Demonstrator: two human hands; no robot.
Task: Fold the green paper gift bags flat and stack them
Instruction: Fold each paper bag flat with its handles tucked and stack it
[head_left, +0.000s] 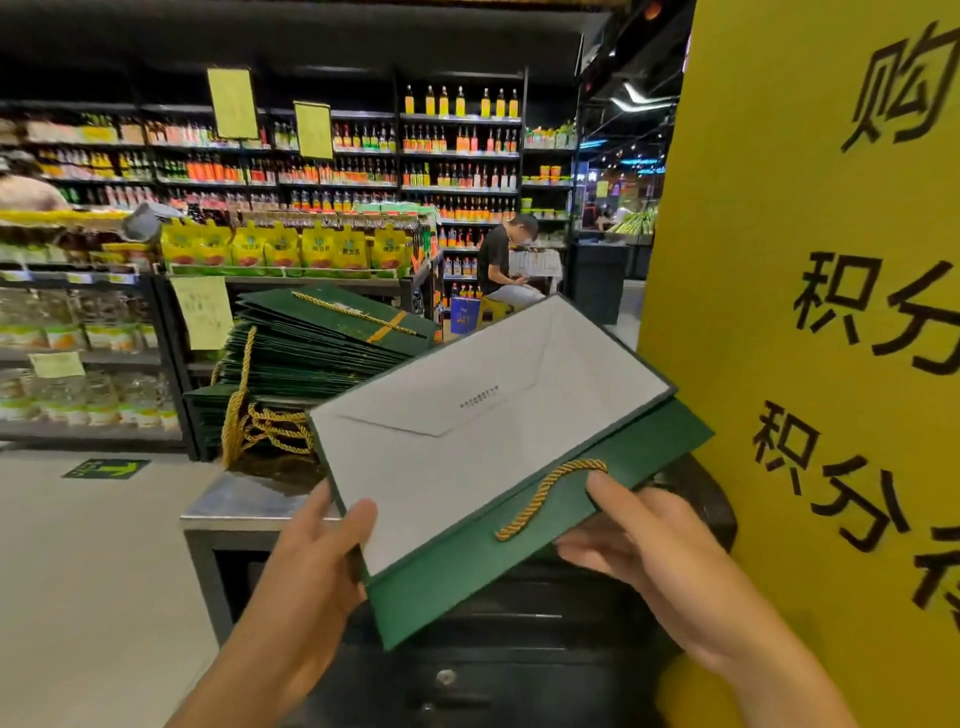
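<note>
L hand (317, 551) & R hand (649, 540) are each gripping an edge of a dark-green paper gift bag (488, 457), held mid-air just in front of the tall stack of folded green bags (311, 353) sitting on a grey steel table (234, 504). Many look done; this one, approx. flat, is awaiting stacking.

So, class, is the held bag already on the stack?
No; the left hand and right hand hold the bag apart from the stack.
</note>
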